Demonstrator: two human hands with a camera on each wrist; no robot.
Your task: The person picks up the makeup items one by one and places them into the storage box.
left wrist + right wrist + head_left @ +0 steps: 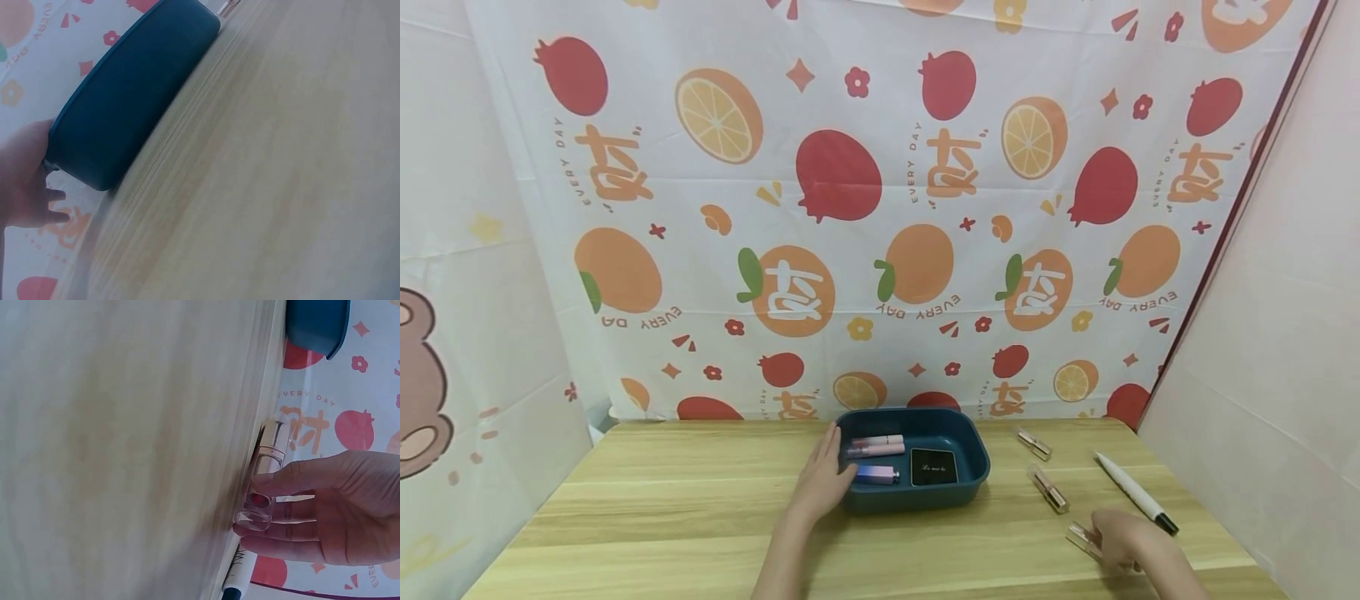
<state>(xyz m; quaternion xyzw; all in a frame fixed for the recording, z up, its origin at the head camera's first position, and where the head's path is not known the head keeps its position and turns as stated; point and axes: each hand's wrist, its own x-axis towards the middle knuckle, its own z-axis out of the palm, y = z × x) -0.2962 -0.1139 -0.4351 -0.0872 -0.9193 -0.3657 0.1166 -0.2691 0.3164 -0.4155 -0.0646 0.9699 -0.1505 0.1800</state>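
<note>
We're using the blue bin (917, 501) as landmark. Right hand (1126, 539) is right of it and nearer the wearer, thumb and fingers closed to the width of a clear lipstick tube (270, 458) and holding it. Tube's long axis slants, its far end aimed roughly at the bin — bin lies ahead-left of those fingers. Lifted or on the table (677, 508), we can't tell. Right hand is the nearer one to the tube; left hand (822, 485) rests at the bin's left end, fingers fairly straight along the wall, no loose item seen in them. A second tube (1049, 490) and third tube (1034, 444) lie between bin and white pen (1133, 489); black square case (934, 467) sits inside the bin.
</note>
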